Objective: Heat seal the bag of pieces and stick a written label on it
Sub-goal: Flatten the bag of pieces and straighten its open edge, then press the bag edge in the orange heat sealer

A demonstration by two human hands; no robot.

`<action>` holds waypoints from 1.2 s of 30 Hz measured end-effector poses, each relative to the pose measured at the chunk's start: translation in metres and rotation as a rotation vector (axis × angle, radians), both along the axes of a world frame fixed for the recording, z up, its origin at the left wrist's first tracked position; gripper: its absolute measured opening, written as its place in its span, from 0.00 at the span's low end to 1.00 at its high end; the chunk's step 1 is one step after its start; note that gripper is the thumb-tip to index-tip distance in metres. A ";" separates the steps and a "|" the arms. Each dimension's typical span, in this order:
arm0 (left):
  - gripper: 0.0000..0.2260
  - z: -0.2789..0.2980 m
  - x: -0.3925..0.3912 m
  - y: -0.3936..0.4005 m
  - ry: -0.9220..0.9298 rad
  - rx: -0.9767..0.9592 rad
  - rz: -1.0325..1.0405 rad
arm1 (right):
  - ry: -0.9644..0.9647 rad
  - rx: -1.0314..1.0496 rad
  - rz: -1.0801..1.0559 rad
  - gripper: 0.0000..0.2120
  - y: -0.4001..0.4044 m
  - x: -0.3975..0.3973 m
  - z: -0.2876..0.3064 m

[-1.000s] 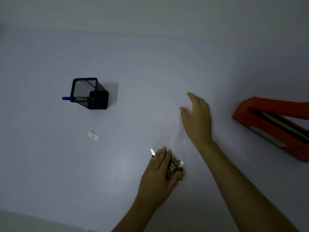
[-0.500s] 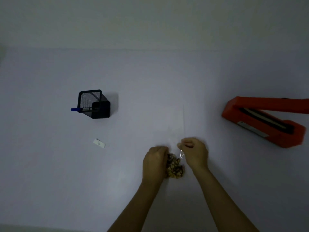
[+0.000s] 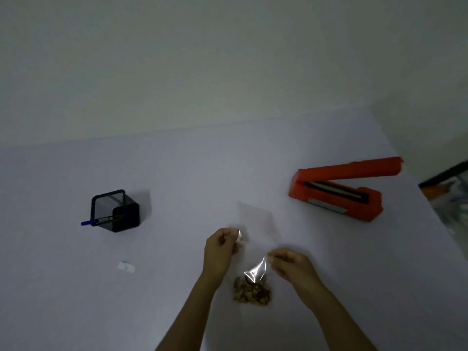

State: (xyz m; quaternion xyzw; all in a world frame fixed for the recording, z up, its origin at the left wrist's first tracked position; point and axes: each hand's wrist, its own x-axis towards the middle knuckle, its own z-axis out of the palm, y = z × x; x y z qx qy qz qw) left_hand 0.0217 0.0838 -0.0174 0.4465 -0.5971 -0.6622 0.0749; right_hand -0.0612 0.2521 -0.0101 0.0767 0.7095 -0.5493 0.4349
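A clear plastic bag (image 3: 255,224) lies on the white table (image 3: 177,173), with brown pieces (image 3: 252,292) bunched at its near end. My left hand (image 3: 220,249) pinches the bag's left edge. My right hand (image 3: 291,267) pinches its right edge, just above the pieces. The bag's open end points away from me. An orange heat sealer (image 3: 336,191) stands at the right with its arm raised. A small white label (image 3: 125,266) lies on the table to the left. A blue pen (image 3: 88,222) pokes out of a black mesh holder (image 3: 116,211).
The table's right edge runs diagonally past the sealer, with dark clutter (image 3: 450,198) beyond it. A plain wall rises behind the table's far edge.
Both hands left the pile of pieces and moved up along the bag's sides, now pinching its edges. The camera tilted up, so everything sits lower in view.
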 end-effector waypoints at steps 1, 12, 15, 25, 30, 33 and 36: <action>0.07 0.004 -0.006 0.010 0.022 0.051 -0.024 | 0.011 0.005 -0.010 0.06 0.013 -0.004 0.005; 0.07 0.037 -0.081 0.119 0.083 0.103 -0.209 | 0.126 -0.009 -0.235 0.06 0.114 -0.075 0.046; 0.08 0.040 -0.108 0.139 0.023 0.056 -0.208 | 0.177 -0.020 -0.285 0.05 0.126 -0.098 0.048; 0.06 0.024 -0.161 0.137 -0.113 -0.041 -0.187 | 0.062 -0.023 -0.297 0.08 0.119 -0.146 0.026; 0.07 0.020 -0.175 0.129 -0.103 -0.152 -0.179 | -0.076 -0.044 -0.377 0.10 0.109 -0.153 0.020; 0.09 0.020 -0.181 0.124 -0.125 -0.160 -0.174 | -0.113 -0.045 -0.391 0.10 0.105 -0.154 0.019; 0.11 0.018 -0.186 0.121 -0.149 -0.157 -0.186 | -0.118 -0.043 -0.404 0.10 0.102 -0.157 0.019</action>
